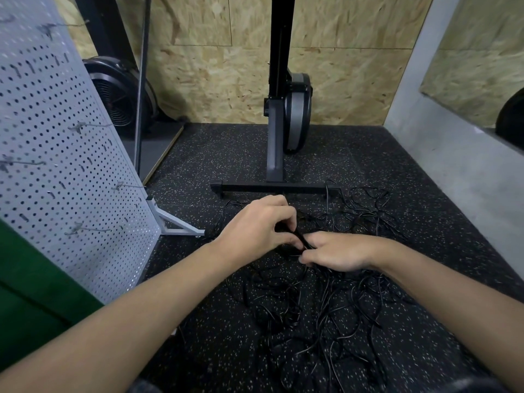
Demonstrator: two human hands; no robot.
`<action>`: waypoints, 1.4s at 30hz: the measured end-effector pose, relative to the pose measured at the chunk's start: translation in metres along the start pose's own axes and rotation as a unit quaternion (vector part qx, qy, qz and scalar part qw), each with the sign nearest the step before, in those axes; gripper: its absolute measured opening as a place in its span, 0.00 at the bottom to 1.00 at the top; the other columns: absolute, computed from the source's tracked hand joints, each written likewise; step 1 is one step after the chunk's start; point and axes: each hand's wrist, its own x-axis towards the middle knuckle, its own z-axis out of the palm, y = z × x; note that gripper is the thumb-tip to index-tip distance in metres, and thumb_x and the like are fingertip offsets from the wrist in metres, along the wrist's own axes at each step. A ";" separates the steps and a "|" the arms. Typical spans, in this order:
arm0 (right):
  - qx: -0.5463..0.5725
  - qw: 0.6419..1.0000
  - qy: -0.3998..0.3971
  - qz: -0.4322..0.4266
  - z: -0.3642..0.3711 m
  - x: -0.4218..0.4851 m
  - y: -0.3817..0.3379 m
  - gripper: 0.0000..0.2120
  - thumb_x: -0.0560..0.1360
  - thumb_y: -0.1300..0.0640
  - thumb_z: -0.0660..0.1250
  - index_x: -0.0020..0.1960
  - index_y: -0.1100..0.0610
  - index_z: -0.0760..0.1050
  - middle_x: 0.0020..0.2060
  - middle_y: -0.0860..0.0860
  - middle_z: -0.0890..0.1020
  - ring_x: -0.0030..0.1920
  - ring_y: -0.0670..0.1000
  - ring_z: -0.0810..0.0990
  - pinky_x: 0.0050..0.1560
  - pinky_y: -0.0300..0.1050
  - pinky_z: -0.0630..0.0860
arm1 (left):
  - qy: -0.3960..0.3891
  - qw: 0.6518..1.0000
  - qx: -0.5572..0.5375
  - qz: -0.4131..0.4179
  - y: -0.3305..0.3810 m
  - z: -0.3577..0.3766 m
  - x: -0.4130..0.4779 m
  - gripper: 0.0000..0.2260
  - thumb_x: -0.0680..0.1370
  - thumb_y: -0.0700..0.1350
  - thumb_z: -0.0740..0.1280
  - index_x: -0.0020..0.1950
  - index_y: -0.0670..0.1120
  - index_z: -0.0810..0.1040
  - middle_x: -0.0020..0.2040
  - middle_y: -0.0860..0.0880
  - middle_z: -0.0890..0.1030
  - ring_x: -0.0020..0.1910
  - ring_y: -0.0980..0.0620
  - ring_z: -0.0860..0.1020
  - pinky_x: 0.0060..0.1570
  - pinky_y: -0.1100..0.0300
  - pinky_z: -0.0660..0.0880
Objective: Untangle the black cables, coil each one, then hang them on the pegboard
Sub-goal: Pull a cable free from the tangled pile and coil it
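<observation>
Left hand and right hand meet fingertip to fingertip, each pinching the same short bunch of cable, apparently to work one strand free. The tangle of black cables spreads over the speckled floor beneath and around the grip. The pegboard, its hooks bare, stands well left of the grip.

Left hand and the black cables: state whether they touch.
Touching. The head view shows the left hand pinching a black cable strand between thumb and fingers; the right hand grips it too.
</observation>
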 end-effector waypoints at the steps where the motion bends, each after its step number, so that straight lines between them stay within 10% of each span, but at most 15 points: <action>1: 0.000 1.000 0.001 -0.010 0.001 0.000 0.001 0.13 0.80 0.43 0.63 0.53 0.53 0.72 0.42 0.51 0.75 0.41 0.52 0.73 0.44 0.53 0.71 | -0.005 1.000 -0.016 -0.005 -0.003 0.000 0.001 0.11 0.72 0.52 0.81 0.45 0.49 0.84 0.48 0.55 0.77 0.48 0.55 0.76 0.49 0.53 0.76; 10: 0.027 0.997 0.059 -0.030 -0.009 -0.010 0.009 0.08 0.86 0.55 0.61 0.50 0.56 0.75 0.37 0.43 0.79 0.36 0.43 0.77 0.33 0.31 0.72 | 0.008 0.975 -0.119 -0.187 -0.031 -0.007 -0.011 0.10 0.79 0.57 0.73 0.55 0.54 0.84 0.47 0.56 0.86 0.48 0.59 0.83 0.56 0.53 0.80; 19: 0.111 0.988 0.063 -0.088 -0.011 -0.007 0.011 0.07 0.85 0.58 0.63 0.48 0.56 0.75 0.39 0.47 0.81 0.38 0.47 0.79 0.40 0.43 0.78 | -0.015 0.958 -0.204 -0.199 -0.025 -0.005 -0.009 0.16 0.72 0.53 0.81 0.58 0.55 0.84 0.44 0.53 0.85 0.46 0.52 0.84 0.57 0.48 0.80; 25: 0.189 0.976 0.024 -0.108 -0.010 -0.011 0.011 0.09 0.86 0.58 0.61 0.53 0.59 0.78 0.37 0.47 0.77 0.37 0.46 0.78 0.42 0.42 0.80 | 0.010 0.977 -0.121 -0.176 -0.018 0.000 -0.011 0.26 0.75 0.53 0.78 0.72 0.55 0.80 0.44 0.55 0.83 0.40 0.64 0.77 0.46 0.72 0.71; 30: 0.225 0.963 0.119 -0.083 -0.002 0.001 0.009 0.10 0.86 0.57 0.61 0.53 0.61 0.77 0.38 0.49 0.77 0.36 0.47 0.78 0.44 0.44 0.82 | 0.018 0.970 -0.089 -0.224 -0.015 0.005 -0.010 0.18 0.85 0.53 0.66 0.74 0.51 0.78 0.63 0.49 0.85 0.62 0.53 0.81 0.59 0.68 0.73; 33: 0.168 0.965 0.188 -0.067 0.005 0.009 0.009 0.09 0.85 0.53 0.62 0.53 0.58 0.76 0.39 0.46 0.83 0.39 0.46 0.83 0.56 0.53 0.83 | 0.060 0.932 -0.190 -0.303 -0.015 0.014 -0.008 0.13 0.86 0.49 0.64 0.68 0.51 0.83 0.45 0.49 0.87 0.48 0.48 0.85 0.52 0.52 0.84; 42: 0.273 0.941 0.183 -0.077 0.025 0.022 0.003 0.06 0.85 0.56 0.63 0.56 0.56 0.78 0.46 0.52 0.89 0.49 0.52 0.88 0.60 0.60 0.82 | 0.146 0.787 -0.444 -0.402 0.000 0.028 0.005 0.12 0.87 0.39 0.61 0.57 0.42 0.86 0.44 0.45 0.85 0.39 0.55 0.84 0.36 0.59 0.82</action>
